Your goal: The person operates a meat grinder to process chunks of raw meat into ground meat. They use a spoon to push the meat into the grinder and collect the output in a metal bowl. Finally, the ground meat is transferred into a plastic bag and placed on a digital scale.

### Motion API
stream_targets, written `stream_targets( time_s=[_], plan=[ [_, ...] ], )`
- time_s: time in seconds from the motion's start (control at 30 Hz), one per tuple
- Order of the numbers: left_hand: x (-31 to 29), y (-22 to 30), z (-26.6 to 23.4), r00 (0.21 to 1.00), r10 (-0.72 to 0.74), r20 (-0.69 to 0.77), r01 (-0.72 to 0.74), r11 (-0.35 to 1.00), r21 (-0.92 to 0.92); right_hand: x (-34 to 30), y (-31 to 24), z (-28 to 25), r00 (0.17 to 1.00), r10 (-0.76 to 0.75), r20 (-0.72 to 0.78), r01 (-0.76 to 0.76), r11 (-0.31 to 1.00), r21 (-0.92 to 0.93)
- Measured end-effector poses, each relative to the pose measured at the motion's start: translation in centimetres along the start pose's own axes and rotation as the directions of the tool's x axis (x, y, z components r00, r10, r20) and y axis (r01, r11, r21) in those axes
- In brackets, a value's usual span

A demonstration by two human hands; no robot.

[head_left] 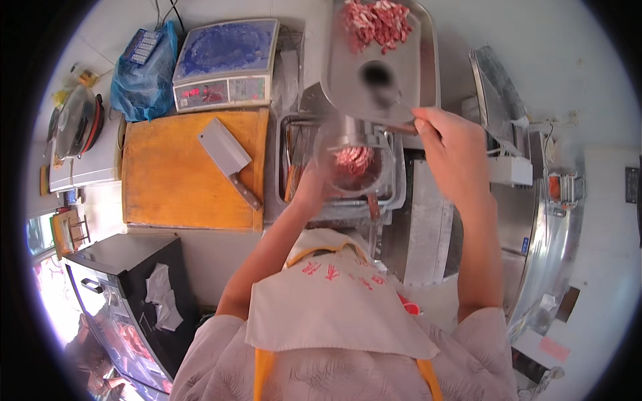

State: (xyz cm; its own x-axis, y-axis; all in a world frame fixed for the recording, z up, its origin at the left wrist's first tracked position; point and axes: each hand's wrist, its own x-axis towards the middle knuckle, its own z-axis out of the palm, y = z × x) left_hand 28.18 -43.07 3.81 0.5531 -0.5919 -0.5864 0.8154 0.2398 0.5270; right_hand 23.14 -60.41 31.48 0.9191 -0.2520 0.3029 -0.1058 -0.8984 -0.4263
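Note:
Ground meat (353, 159) comes out of the steel outlet (354, 130) of a meat grinder. Under it is a see-through, round-mouthed bag or bowl (356, 185); blur hides which. My left hand (315, 186) is at its left side and seems closed on its edge, fingers smeared by motion. My right hand (449, 137) is closed on the brownish handle of a tool (402, 125), whose grey blurred end lies over the near edge of the grinder's steel feed tray (428, 60). Chopped raw meat (378, 25) lies at the tray's far end, beyond its dark feed hole (376, 77).
Left of the grinder, a cleaver (227, 154) rests on a wooden cutting board (160, 167). Behind the board stand a weighing scale (226, 63) and a blue plastic bag (144, 80). A metal pan (399, 200) sits beneath the outlet. A black cabinet (147, 267) is at lower left.

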Motion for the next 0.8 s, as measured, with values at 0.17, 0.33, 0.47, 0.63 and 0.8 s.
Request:
stream_targets(
  time_s=[0.17,0.33,0.47,0.63,0.8],
  plan=[
    [1.0,-0.8,-0.7,0.998,-0.005,0.07,0.006,1.0,-0.021,1.2,0.9,-0.8,0.989,0.08,0.124,-0.077,0.997,-0.028],
    [-0.4,-0.2,0.1,1.0,-0.011,0.028,0.013,0.999,-0.041,6.8,-0.9,-2.4,0.999,-0.025,-0.036,0.023,0.999,-0.049],
    [0.0,-0.1,0.4,0.999,-0.031,0.038,0.033,0.998,-0.046,15.4,2.1,2.5,0.988,-0.142,-0.063,0.132,0.981,-0.143],
    [0.6,-0.8,-0.6,0.998,-0.014,0.054,0.016,0.999,-0.051,12.3,1.3,2.1,0.984,-0.172,0.04,0.177,0.955,-0.237],
    [0.9,-1.0,-0.7,0.997,0.0,0.075,0.005,0.998,-0.057,4.6,0.4,-1.6,0.997,0.03,0.07,-0.027,0.999,-0.042]
  ],
)
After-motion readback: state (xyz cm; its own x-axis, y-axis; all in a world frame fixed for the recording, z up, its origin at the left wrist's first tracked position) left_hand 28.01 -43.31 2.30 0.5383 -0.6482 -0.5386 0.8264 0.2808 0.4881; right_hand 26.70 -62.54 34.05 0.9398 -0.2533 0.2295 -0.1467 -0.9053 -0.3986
